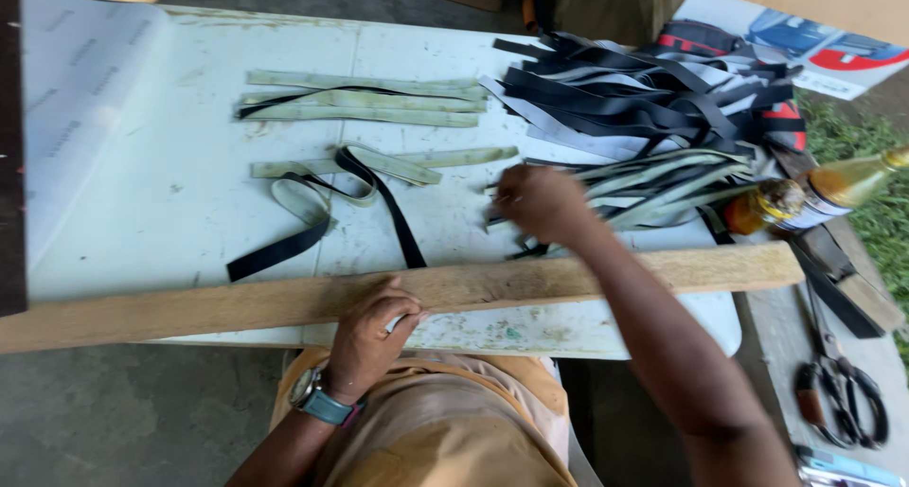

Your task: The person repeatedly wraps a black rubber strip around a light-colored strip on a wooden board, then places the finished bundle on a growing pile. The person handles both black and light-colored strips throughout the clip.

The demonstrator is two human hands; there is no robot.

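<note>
My left hand (372,331) rests with curled fingers on the near edge of a long wooden plank (189,307) lying across the front of the white table (170,184). A watch sits on that wrist. My right hand (538,203) is blurred, reaching over the plank into a pile of pale green strips (663,186), with fingers on strip ends. A black strip (379,198) loops with a pale green strip (312,203) at the table's middle. Several flat pale green strips (365,99) lie further back.
A heap of black and white strips (644,94) fills the back right. A bottle of amber liquid (819,194) lies at the right edge. Scissors (838,383) lie on a lower surface at the right. A white sheet (76,108) covers the left side.
</note>
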